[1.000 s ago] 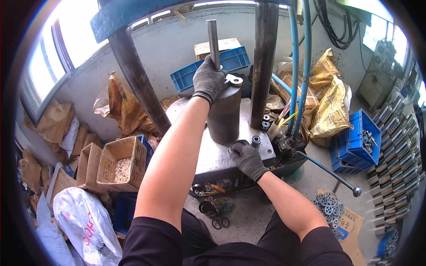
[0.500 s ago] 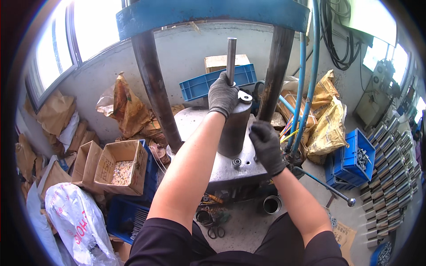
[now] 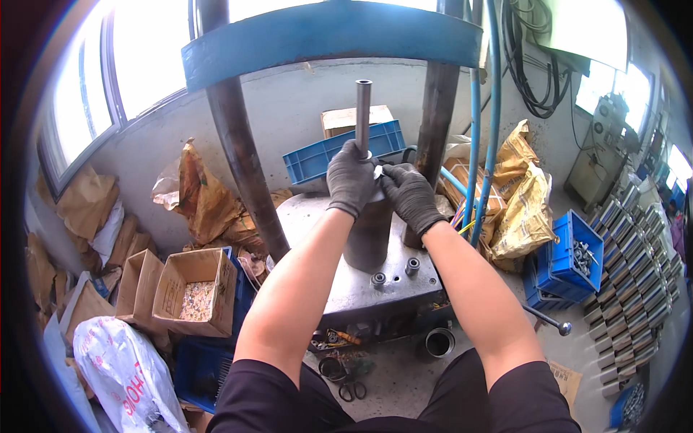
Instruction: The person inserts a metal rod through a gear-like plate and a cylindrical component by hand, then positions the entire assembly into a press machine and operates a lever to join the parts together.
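Observation:
An upright metal tube (image 3: pixel 363 115) stands on top of a thick dark steel cylinder (image 3: pixel 367 238). My left hand (image 3: pixel 349 179), in a dark grey knitted glove, is closed round the tube's lower end. Against it, my gloved right hand (image 3: pixel 411 193) pinches a small shiny metal lug (image 3: pixel 378 172) at the tube's foot; the fingers hide most of the lug. The cylinder rests on a grey metal press table (image 3: pixel 317 216). Two small round metal fittings stand near the table's front edge, one of them a dark bushing (image 3: pixel 378 279).
A blue press crossbeam (image 3: pixel 332 40) spans between dark columns (image 3: pixel 245 159). Behind is a blue crate (image 3: pixel 303 162). Cardboard boxes (image 3: pixel 216 289) stand left; blue bins (image 3: pixel 577 252) and stacked metal tubes (image 3: pixel 628 289) stand right. A ball-ended lever (image 3: pixel 564 328) sticks out at right.
My right hand has moved up and inward from beside the cylinder to the lug at the tube's foot. My left hand stays on the tube. The view has shifted slightly.

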A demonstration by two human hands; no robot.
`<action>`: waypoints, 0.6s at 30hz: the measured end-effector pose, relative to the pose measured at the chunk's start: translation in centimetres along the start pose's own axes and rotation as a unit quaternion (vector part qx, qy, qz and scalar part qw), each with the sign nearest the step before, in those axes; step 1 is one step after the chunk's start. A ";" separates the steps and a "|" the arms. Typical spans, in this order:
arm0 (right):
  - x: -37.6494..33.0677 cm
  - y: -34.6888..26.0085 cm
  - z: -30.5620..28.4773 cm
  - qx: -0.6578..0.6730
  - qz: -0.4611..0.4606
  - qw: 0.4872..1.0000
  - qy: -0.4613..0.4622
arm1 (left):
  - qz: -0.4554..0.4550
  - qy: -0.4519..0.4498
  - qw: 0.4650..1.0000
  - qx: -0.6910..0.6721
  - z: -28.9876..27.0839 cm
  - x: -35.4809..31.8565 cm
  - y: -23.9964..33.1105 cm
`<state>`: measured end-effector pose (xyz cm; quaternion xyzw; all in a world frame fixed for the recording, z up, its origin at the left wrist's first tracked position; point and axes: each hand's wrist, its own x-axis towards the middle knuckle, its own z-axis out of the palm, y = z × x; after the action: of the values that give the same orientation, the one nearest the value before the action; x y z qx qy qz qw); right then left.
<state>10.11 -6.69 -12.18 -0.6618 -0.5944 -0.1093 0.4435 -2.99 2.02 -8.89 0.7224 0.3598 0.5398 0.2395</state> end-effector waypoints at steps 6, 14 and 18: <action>0.0 -0.5 -0.8 -0.001 0.026 1.000 -0.010 | 0.025 0.168 0.920 -0.352 1.0 -1.0 0.7; 0.1 -0.5 -0.8 0.033 0.035 0.999 -0.014 | -0.070 0.122 0.803 -0.579 -0.1 -1.1 0.6; 0.2 -0.6 -0.5 0.021 0.018 1.000 -0.004 | -0.056 0.126 0.843 -0.519 -0.6 -1.0 1.1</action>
<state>9.85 -6.97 -11.43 -0.6633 -0.5861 -0.0860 0.4574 -3.38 0.57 -8.49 0.3969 0.0934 0.7196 0.5620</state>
